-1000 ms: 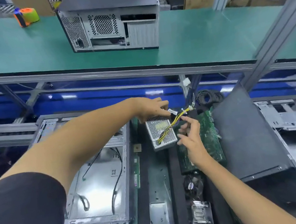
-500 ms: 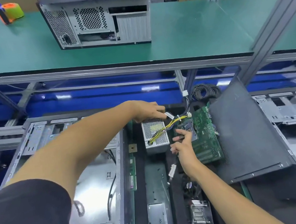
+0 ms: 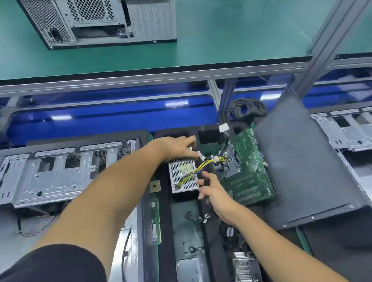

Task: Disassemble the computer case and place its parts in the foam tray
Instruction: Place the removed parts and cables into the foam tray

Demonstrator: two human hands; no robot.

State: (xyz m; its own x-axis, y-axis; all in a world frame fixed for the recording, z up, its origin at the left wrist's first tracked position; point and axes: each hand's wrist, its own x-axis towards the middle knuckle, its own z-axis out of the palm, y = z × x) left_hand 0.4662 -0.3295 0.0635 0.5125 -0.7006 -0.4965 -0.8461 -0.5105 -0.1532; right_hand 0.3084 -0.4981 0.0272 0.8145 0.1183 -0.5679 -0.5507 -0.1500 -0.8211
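Observation:
A silver perforated power supply (image 3: 181, 173) sits in a slot of the black foam tray (image 3: 165, 216). My left hand (image 3: 176, 148) grips its far end, fingers curled over the top. Yellow and black cables (image 3: 199, 169) run from it across to the green motherboard (image 3: 247, 172) lying in the tray on the right. My right hand (image 3: 212, 191) hovers just right of the power supply's near end with fingers spread, holding nothing. The emptied case chassis (image 3: 54, 184) lies open on the left.
A dark side panel (image 3: 304, 164) leans over the tray's right side. A metal bracket (image 3: 189, 256), a heatsink (image 3: 244, 269), a CPU chip (image 3: 154, 186) and RAM sticks (image 3: 155, 217) lie in the tray. Another closed case (image 3: 101, 16) stands on the green bench; a second chassis (image 3: 367, 133) is at right.
The power supply has come down into its foam slot under my left hand. My right hand let the cables go and drew back toward me, fingers now spread.

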